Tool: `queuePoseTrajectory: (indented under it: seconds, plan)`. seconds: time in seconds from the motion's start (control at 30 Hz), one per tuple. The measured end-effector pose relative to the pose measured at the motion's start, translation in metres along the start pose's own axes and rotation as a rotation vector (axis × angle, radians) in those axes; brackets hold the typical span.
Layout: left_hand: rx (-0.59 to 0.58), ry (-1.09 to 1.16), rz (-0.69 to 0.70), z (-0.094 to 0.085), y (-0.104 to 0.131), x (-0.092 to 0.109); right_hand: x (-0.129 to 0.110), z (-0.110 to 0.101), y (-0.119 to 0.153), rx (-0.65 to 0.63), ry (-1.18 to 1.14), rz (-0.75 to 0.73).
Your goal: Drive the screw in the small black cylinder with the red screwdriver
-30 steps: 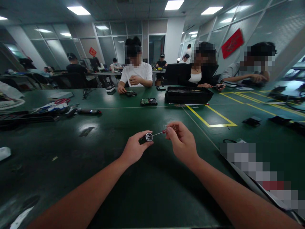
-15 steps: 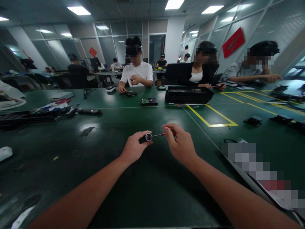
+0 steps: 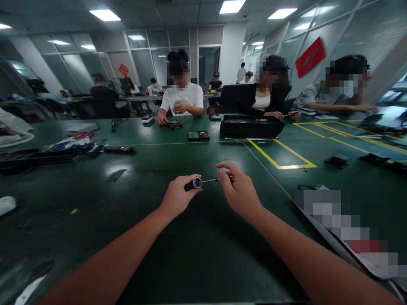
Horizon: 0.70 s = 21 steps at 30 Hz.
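Between the thumb and fingers of my left hand [image 3: 178, 195] is a small dark cylindrical part [image 3: 197, 182] with a silvery ring round its open end, turned towards me. My right hand [image 3: 239, 188] is closed on a screwdriver [image 3: 217, 179] with a red handle and a thin metal shaft. The shaft points left and its tip reaches the ringed end of the part. Whether the tip is inside or only touching, I cannot tell. Both hands are over the green table [image 3: 203, 254].
Across the table stands a long black box [image 3: 252, 127], near a circuit-board device [image 3: 199, 135]. A dark pen-shaped tool [image 3: 120, 149] and red-handled scissors [image 3: 84, 135] lie left. A co-worker in a white shirt [image 3: 182, 99] handles a small device opposite. Black parts [image 3: 337, 161] lie right.
The fingers of my right hand have shifted slightly on the screwdriver handle, the index finger lifting a little. My left hand keeps its hold on the cylindrical part.
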<state>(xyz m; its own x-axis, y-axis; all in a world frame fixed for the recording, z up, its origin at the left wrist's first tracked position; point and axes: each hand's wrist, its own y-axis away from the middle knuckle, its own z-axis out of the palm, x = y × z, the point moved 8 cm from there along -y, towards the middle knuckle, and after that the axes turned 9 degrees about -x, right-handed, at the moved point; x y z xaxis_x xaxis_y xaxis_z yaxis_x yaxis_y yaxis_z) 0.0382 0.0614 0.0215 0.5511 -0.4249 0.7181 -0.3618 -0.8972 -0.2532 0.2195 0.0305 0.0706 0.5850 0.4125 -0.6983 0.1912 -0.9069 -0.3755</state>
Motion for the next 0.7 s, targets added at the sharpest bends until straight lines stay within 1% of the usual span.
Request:
queuePoseTrajectory:
  seconds: [0.17, 0.33, 0.4, 0.57, 0.63, 0.7]
  plan:
    - [-0.007, 0.000, -0.008, 0.002, 0.000, -0.003, -0.006, 0.001, 0.001, -0.021, -0.044, -0.056]
    - [-0.003, -0.004, -0.009, 0.001, 0.000, -0.002, 0.000, -0.001, 0.000, -0.031, -0.001, 0.022]
    - [-0.008, -0.009, -0.009, 0.001, 0.000, -0.001, 0.002, -0.001, 0.000, -0.018, -0.035, 0.029]
    - [0.029, 0.007, -0.049, -0.004, 0.000, -0.003, 0.009, 0.002, 0.000, 0.044, -0.217, 0.005]
    - [0.034, 0.004, -0.012, -0.007, 0.000, 0.001, 0.015, 0.004, -0.002, 0.055, -0.326, 0.037]
    - [0.021, -0.029, 0.074, -0.007, 0.000, 0.011, 0.029, 0.006, -0.005, 0.099, -0.510, 0.115]
